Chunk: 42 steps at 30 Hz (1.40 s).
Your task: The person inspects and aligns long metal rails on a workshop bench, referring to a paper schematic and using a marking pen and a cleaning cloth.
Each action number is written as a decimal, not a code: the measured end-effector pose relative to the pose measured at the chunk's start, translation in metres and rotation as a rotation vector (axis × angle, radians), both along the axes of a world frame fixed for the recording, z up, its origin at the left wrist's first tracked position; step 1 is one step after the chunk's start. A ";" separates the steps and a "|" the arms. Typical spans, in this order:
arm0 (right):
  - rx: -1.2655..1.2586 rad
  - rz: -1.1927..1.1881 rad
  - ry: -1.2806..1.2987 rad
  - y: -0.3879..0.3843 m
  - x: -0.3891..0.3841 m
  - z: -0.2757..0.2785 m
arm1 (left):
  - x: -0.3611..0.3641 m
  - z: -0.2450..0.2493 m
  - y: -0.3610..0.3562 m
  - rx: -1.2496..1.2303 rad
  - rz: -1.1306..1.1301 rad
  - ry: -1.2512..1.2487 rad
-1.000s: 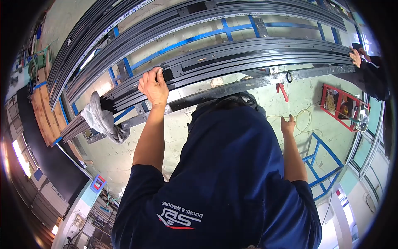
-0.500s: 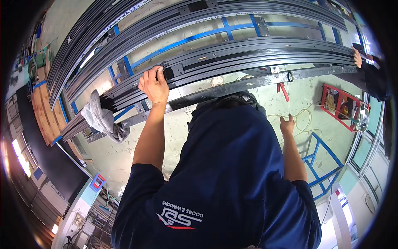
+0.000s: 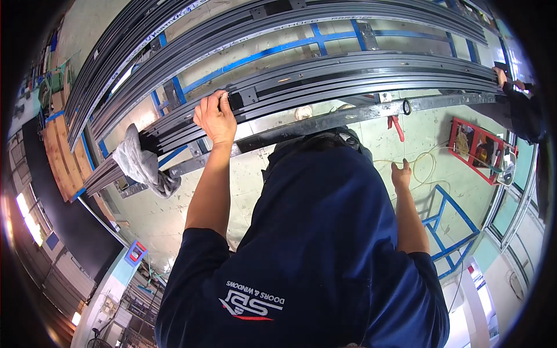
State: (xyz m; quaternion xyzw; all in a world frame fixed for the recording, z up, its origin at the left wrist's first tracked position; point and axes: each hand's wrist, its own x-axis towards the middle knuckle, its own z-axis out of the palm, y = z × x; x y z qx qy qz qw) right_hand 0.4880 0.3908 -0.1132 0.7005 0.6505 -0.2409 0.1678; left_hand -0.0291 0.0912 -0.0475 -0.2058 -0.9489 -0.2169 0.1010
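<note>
My left hand (image 3: 215,119) is closed on the long dark metal profile (image 3: 348,74), fingers curled over its near edge. Right beside my thumb a small black block (image 3: 235,101) sits on the profile. Lower right, my right hand (image 3: 401,174) is held over the floor with curled fingers, and a thin line or rod rises from its fingertips; what it grips is too small to name. Above that hand a red handle (image 3: 396,128) hangs under the dark rail (image 3: 348,114), near a black ring (image 3: 407,107).
A grey cloth (image 3: 137,158) drapes over the profiles' left end. More profiles (image 3: 278,29) lie on blue framing (image 3: 255,53). At the right are another person's hand (image 3: 500,77), a red crate (image 3: 476,149), a blue frame (image 3: 445,232) and a loose hose (image 3: 428,168).
The other person's hand at the far right has shifted slightly on the profile's end. Both of my hands look unmoved.
</note>
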 end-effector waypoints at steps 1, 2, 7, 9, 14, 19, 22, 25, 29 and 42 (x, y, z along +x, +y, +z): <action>0.003 0.005 0.013 0.000 0.001 0.000 | 0.000 0.000 0.000 0.001 -0.001 0.003; 0.006 0.011 0.026 0.000 0.001 -0.001 | 0.000 0.000 0.000 0.000 -0.001 0.003; 0.008 0.031 0.035 0.000 0.005 -0.005 | 0.000 0.000 0.000 -0.007 0.002 0.001; 0.007 0.047 0.027 0.000 0.004 -0.005 | -0.001 -0.001 0.000 -0.002 -0.002 0.005; -0.006 0.016 0.019 -0.001 -0.004 0.003 | 0.000 -0.001 0.000 -0.009 -0.001 0.007; -0.023 0.002 0.031 0.000 -0.002 0.003 | 0.000 -0.002 0.000 0.002 0.012 -0.003; -0.020 -0.002 0.032 -0.001 0.002 -0.001 | 0.000 -0.002 -0.001 0.004 0.007 -0.003; -0.015 0.019 0.055 -0.001 0.002 -0.001 | 0.000 -0.002 0.000 0.002 0.009 0.001; -0.011 0.012 0.046 -0.002 0.003 -0.002 | 0.000 -0.001 0.000 0.006 0.009 -0.003; -0.004 0.028 0.057 0.000 -0.002 0.005 | -0.001 -0.001 -0.001 -0.006 -0.003 0.027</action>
